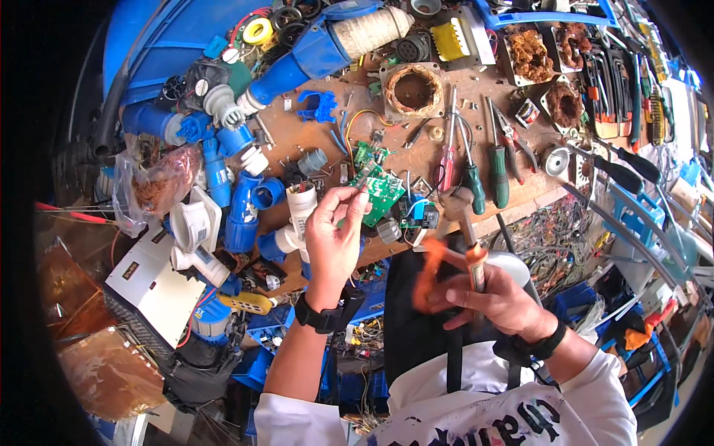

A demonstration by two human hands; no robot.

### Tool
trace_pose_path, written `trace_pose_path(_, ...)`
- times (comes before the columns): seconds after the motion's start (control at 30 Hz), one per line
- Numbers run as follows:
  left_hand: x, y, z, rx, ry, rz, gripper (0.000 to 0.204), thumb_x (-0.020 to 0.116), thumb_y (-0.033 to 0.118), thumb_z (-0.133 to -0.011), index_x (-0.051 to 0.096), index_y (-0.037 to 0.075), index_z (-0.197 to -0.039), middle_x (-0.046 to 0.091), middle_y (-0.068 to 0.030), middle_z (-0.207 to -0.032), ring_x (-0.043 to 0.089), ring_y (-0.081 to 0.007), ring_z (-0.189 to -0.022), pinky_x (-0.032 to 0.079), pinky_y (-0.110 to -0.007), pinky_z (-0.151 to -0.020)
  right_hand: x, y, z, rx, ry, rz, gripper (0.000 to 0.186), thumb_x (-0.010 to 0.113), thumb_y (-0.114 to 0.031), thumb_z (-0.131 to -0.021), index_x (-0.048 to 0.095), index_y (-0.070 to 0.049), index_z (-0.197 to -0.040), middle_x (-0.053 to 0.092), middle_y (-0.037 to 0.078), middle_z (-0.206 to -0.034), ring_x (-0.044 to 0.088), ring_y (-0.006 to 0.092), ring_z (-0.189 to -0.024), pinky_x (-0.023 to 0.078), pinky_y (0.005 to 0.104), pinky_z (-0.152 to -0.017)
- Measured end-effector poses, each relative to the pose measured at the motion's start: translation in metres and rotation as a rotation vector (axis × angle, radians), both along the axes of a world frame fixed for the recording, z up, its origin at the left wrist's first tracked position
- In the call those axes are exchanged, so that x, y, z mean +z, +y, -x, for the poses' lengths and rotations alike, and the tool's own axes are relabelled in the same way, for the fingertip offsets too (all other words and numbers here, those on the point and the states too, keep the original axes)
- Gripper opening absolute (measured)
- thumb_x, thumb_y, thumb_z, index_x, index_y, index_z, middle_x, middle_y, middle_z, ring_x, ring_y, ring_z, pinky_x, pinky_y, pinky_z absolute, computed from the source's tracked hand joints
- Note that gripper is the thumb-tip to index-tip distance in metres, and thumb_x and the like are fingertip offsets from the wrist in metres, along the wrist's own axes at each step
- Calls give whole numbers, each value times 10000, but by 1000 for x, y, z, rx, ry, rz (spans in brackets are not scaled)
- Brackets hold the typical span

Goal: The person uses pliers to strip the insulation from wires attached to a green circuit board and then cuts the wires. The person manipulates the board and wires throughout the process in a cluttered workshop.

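Observation:
My left hand [336,232] has its thumb and forefinger pinched at the near left edge of a green circuit board [385,192]. A smaller green board [366,154] lies just beyond it. In my right hand [498,301] is a pair of orange-handled pliers [477,260], jaws pointing away from me. One handle is swung outward and smeared by motion; some of my fingers are blurred too. A blue component [417,210] with a black part sits between the board and the pliers' jaws. A ribbed grey cap [387,230] lies beside the board.
Screwdrivers [474,182] and red-handled pliers [512,141] lie right of the board. Blue industrial plugs [305,59] and white fittings [199,223] crowd the left. A square motor core [413,91] stands farther back. Tangled wires [550,249] lie below the table's right edge.

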State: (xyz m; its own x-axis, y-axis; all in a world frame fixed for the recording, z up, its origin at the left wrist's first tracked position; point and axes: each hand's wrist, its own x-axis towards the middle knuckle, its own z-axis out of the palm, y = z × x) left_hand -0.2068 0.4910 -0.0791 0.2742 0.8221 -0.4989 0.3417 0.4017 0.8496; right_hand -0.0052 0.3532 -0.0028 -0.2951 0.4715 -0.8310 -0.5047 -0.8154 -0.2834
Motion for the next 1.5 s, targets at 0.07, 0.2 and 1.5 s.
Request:
trace_pose_path(0.07, 1, 0, 3, 22, -25, 51, 163, 594, 138, -962, 612, -13, -1020, 667, -44, -870, 626, -94, -825, 482, -226, -760, 1, -1, 3, -40, 75, 1, 478, 586, -38, -923, 410, -34, -1367, 479, 176, -1332, 647, 253, -1005, 612, 335, -679)
trace_pose_path(0.2, 2, 3, 1, 72, -88, 104, 146, 593, 120, -961, 603, -16, -1013, 650, -40, -883, 619, -93, -847, 489, -235, -781, 2, -4, 11, -24, 80, -19, 540, 525, 40, -906, 376, -75, -1413, 374, 106, -1448, 581, 231, -1126, 622, 348, -706)
trace_pose_path(1.5, 68, -78, 36, -287, -66, -52, 275, 596, -49, -831, 600, 11, -1099, 676, -113, -993, 670, -210, -919, 556, -301, -763, 55, -88, 51, -316, -424, -205, 431, 514, 130, -748, 555, -57, -1135, 334, 144, -1496, 458, 245, -1282, 480, 429, -982)
